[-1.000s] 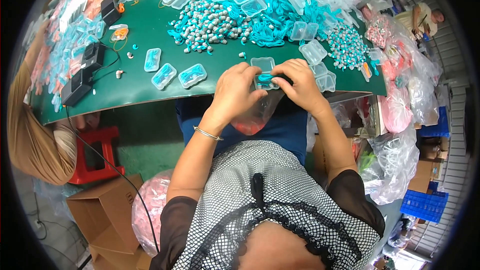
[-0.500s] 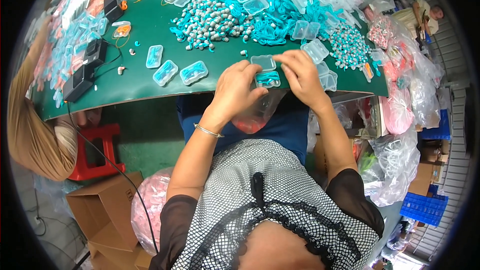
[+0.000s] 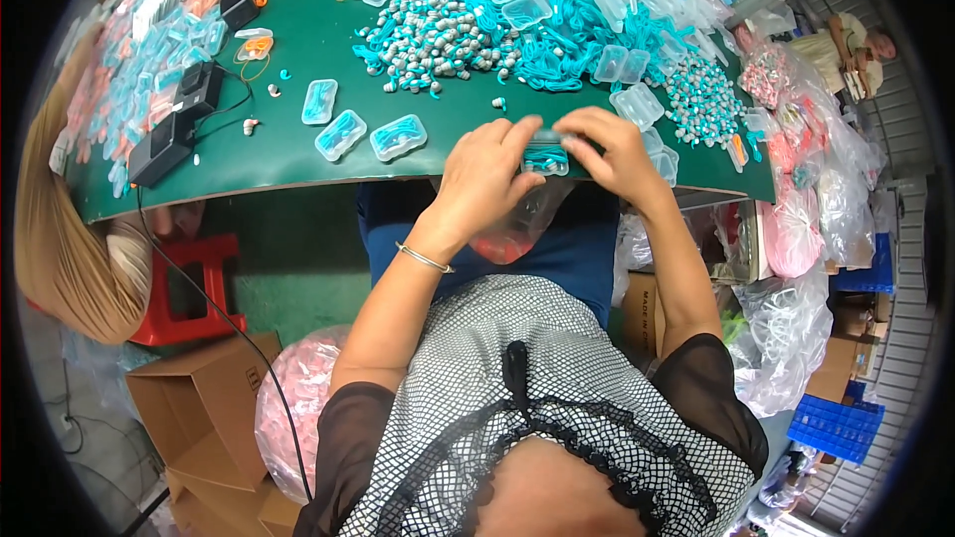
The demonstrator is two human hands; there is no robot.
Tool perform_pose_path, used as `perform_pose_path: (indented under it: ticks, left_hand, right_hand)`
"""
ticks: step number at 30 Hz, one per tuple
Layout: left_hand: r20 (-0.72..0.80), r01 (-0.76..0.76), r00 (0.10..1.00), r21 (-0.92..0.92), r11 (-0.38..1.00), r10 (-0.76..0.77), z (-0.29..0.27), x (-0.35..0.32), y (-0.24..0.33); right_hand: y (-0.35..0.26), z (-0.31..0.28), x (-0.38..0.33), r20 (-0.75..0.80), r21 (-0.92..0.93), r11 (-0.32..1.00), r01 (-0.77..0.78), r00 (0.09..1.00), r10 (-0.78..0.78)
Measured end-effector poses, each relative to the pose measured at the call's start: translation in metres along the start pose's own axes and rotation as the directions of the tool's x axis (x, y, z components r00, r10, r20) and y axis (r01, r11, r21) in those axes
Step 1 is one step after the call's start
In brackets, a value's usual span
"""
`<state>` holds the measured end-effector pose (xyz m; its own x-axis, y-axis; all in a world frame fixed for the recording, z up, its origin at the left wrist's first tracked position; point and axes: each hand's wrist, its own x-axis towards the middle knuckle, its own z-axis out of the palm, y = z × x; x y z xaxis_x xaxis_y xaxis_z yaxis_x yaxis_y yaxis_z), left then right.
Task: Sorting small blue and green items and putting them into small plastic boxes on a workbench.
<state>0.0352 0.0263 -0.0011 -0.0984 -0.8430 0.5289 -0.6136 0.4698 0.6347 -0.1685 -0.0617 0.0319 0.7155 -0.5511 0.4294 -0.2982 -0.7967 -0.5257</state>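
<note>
The small clear case (image 3: 544, 154) is pinched shut between left hand (image 3: 484, 179) and right hand (image 3: 615, 154); even pressure is probably needed.

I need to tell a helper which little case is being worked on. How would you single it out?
Start at the green table and go to its near edge, where both hands meet. The small clear case with teal contents sits pinched between the left hand and right hand; the other cases lie untouched on the table.
</note>
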Motion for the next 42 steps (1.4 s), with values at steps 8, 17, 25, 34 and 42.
perform_pose_path:
  ticks: [8, 17, 25, 34, 42]
  left_hand:
    - [0.008, -0.076, 0.997, 0.148, 0.986, 0.076, 0.003, -0.003, -0.004]
    - [-0.071, -0.067, 0.993, 0.328, 0.942, 0.095, -0.043, -0.019, 0.004]
    - [-0.388, 0.326, 0.921, 0.715, 0.619, -0.037, -0.146, -0.038, -0.075]
    - [-0.484, 0.531, 0.843, 0.683, 0.502, -0.234, -0.159, -0.052, -0.109]
    - [-0.353, 0.262, 0.934, 0.566, 0.782, -0.057, -0.104, -0.025, -0.041]
  right_hand:
    - [-0.014, 0.023, -0.021, -0.071, -0.075, 0.997, 0.016, 0.997, -0.022]
    - [-0.03, 0.044, -0.002, -0.041, 0.073, 0.995, 0.068, 0.997, -0.065]
    - [-0.021, -0.01, -0.021, -0.301, -0.161, 0.98, -0.117, 0.952, 0.064]
    - [0.033, -0.051, -0.054, -0.299, -0.503, 0.771, -0.39, 0.916, 0.268]
    - [0.046, -0.049, -0.04, -0.291, -0.574, 0.686, -0.447, 0.894, 0.34]
